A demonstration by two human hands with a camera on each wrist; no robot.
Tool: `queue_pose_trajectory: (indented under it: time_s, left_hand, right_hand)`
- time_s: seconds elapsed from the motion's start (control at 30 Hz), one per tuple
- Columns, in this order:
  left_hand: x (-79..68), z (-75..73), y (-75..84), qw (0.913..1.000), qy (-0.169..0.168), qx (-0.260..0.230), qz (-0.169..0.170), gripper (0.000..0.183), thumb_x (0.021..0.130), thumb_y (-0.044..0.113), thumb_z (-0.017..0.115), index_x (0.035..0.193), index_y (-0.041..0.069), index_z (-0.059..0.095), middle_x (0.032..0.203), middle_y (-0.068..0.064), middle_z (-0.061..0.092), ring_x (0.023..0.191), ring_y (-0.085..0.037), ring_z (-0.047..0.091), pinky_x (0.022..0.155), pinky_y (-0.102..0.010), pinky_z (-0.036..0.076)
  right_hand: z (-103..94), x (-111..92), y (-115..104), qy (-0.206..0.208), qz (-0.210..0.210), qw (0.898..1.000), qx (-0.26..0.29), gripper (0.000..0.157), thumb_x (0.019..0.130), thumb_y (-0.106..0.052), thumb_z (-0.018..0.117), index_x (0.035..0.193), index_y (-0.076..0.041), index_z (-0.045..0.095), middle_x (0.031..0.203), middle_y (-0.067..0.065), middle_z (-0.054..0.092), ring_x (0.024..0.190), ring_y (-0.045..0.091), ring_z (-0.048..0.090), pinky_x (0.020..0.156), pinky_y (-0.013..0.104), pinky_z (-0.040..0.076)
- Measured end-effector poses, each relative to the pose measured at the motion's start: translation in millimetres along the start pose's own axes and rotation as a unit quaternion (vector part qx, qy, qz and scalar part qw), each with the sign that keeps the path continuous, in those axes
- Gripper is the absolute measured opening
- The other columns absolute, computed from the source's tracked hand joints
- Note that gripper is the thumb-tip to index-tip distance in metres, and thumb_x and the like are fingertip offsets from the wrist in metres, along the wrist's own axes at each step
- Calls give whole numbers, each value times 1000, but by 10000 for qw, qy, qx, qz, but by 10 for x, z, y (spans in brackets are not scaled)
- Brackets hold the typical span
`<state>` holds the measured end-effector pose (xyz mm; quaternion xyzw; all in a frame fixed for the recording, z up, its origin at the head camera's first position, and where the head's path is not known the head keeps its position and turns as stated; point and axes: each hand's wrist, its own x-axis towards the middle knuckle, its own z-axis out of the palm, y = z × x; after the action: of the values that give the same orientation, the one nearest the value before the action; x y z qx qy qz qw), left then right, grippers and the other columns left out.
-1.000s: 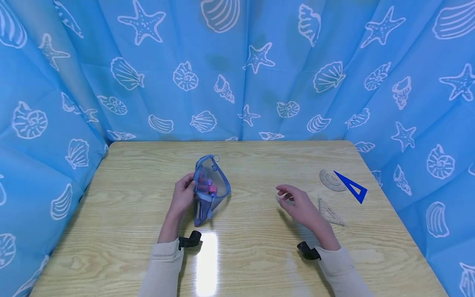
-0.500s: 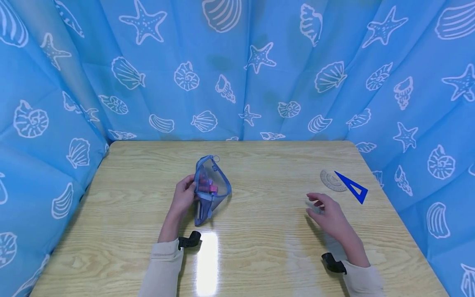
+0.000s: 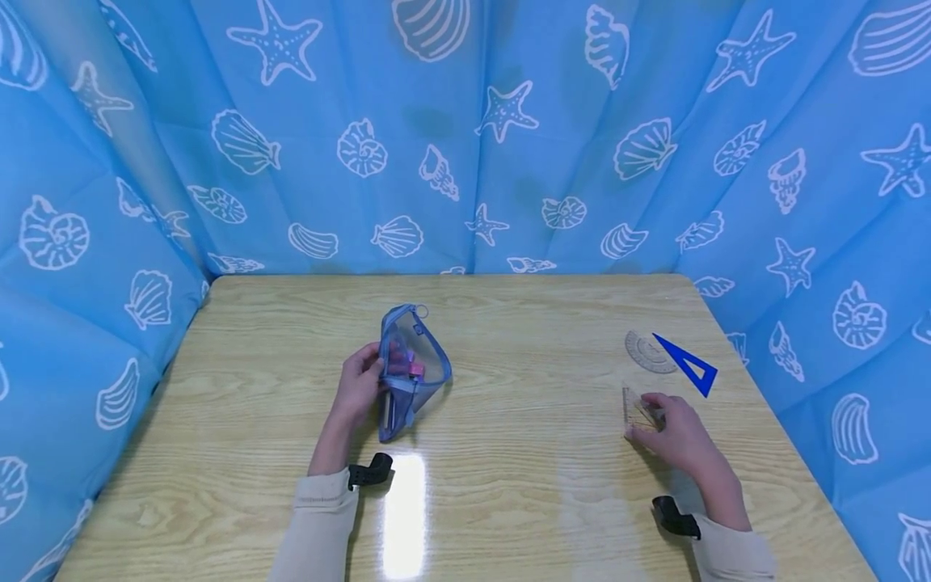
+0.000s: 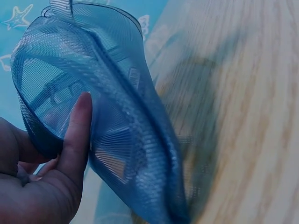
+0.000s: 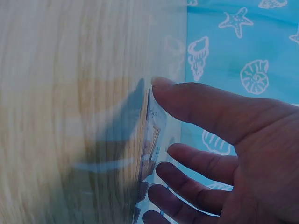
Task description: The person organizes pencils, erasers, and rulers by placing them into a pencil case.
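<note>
Gripping a blue mesh zip pouch (image 3: 429,356) with the left hand (image 3: 360,373), pinching the left side by the open mouth. Holding it tilted on the wooden table (image 3: 524,453), left of the middle, with pink and purple pieces (image 3: 414,368) showing inside. Reaching low at the right with the right hand (image 3: 678,432), with thumb and fingers set apart around a transparent set square (image 3: 636,416); from the wrist view, cannot quite tell whether gripping it or merely resting against it. Beyond that hand, at the far right of the table, showing a transparent protractor (image 3: 644,356) just beside a blue set square (image 3: 680,356). Wearing pale sleeves (image 3: 320,517) and black wrist devices (image 3: 676,520). Backed by a blue curtain (image 3: 538,162) printed with white shells and starfish.
</note>
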<state>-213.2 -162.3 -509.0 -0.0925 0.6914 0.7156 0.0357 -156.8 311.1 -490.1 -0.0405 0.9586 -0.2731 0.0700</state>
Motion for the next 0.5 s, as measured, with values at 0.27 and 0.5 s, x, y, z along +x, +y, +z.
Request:
queue_pose_trajectory:
  time_s: [0.27,0.5]
  left_hand:
    - [1,0,-18,9999,-39,-16,114,34,106,-3,36,134,-8,56,130,-29,61,93,-12,69,73,-23,56]
    - [18,16,-24,9999,-50,14,145,36,107,-2,35,135,-6,55,132,-30,59,97,-15,68,72,-23,56]
  right_hand:
    - [4,-3,10,-84,201,9997,-101,72,86,-26,81,135,14,49,131,41,49,119,56,48,94,66,45]
    - [2,29,-14,-69,304,9994,-156,66,87,-22,80,132,16,50,125,38,53,114,51,52,94,63,46]
